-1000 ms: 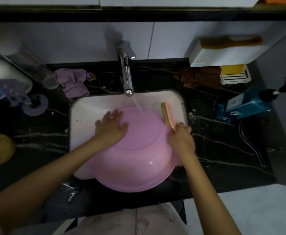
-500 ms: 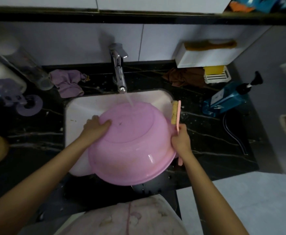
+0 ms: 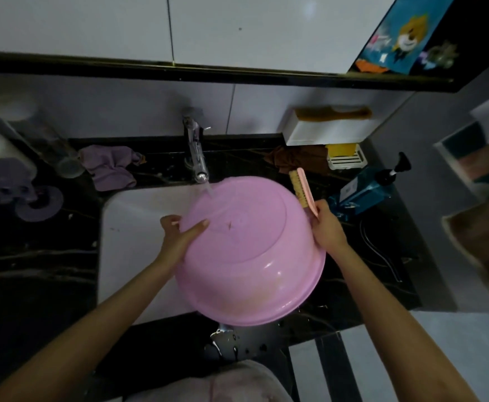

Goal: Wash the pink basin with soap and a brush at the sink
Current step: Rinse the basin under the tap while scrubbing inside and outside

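Observation:
The pink basin (image 3: 255, 256) is upside down and tilted over the white sink (image 3: 133, 227), its bottom facing me. Water runs from the chrome tap (image 3: 198, 161) onto its far edge. My left hand (image 3: 179, 230) grips the basin's left rim, thumb on the outside and fingers curled under. My right hand (image 3: 326, 224) holds the handle of a pink brush (image 3: 302, 190) with tan bristles beside the basin's right side. The brush head points away from me, just off the basin wall.
A purple cloth (image 3: 109, 166) lies on the black counter left of the tap. A brown cloth (image 3: 298, 158), a soap dish with a yellow bar (image 3: 343, 155) and a blue pump bottle (image 3: 365, 190) lie to the right. A white wall box (image 3: 330, 132) carries a comb.
My left hand slid from the basin's bottom to its left rim and took hold. The basin tipped up and shifted right. The brush rose along the right side.

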Demonstrator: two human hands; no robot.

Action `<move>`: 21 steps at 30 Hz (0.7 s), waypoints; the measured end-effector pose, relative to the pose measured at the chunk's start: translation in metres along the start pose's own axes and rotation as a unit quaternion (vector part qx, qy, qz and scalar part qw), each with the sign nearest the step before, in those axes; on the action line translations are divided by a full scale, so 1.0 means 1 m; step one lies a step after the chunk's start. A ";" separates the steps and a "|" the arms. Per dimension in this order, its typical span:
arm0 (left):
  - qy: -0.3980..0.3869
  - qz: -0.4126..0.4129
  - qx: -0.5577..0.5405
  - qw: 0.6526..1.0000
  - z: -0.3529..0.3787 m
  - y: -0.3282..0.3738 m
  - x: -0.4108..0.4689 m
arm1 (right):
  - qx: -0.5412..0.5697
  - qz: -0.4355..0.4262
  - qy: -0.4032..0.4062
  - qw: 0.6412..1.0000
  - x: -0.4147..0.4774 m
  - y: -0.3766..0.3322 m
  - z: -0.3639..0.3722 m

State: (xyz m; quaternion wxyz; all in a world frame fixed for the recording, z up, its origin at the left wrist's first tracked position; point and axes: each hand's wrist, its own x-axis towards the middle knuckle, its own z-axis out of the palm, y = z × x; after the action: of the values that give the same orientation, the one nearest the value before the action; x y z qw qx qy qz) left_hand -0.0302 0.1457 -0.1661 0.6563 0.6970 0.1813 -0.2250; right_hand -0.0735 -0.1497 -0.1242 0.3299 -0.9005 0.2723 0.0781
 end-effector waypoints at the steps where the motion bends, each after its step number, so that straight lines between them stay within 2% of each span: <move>1: -0.004 0.008 -0.017 1.000 0.001 -0.002 -0.001 | -0.018 0.003 -0.002 1.000 0.001 0.000 -0.001; 5: -0.013 0.054 -0.025 0.998 0.008 -0.007 -0.002 | -0.079 -0.004 0.030 0.996 0.004 -0.011 -0.010; 10: 0.011 0.098 0.008 0.995 0.025 -0.008 -0.004 | -0.158 -0.128 0.142 0.969 -0.013 -0.053 -0.012; 13: 0.014 0.097 -0.003 0.995 0.028 -0.012 -0.005 | -0.190 -0.207 0.121 0.952 -0.026 -0.085 0.011; 15: 0.009 0.085 -0.011 0.996 0.025 -0.012 -0.003 | -0.256 -0.255 0.113 0.926 -0.027 -0.093 0.032; 18: -0.006 0.084 0.011 0.996 0.019 -0.006 0.009 | -0.330 -0.239 0.053 0.912 -0.023 -0.095 0.048; 21: -0.048 0.082 0.087 0.992 0.019 0.010 0.035 | -0.346 -0.226 0.066 0.908 -0.023 -0.094 0.053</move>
State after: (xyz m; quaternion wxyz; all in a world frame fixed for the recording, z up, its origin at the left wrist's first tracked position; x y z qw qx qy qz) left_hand 0.0032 0.1246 -0.1784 0.6170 0.7525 0.0718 -0.2188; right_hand -0.0396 -0.0461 -0.1062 -0.0127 -0.9987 0.0388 0.0312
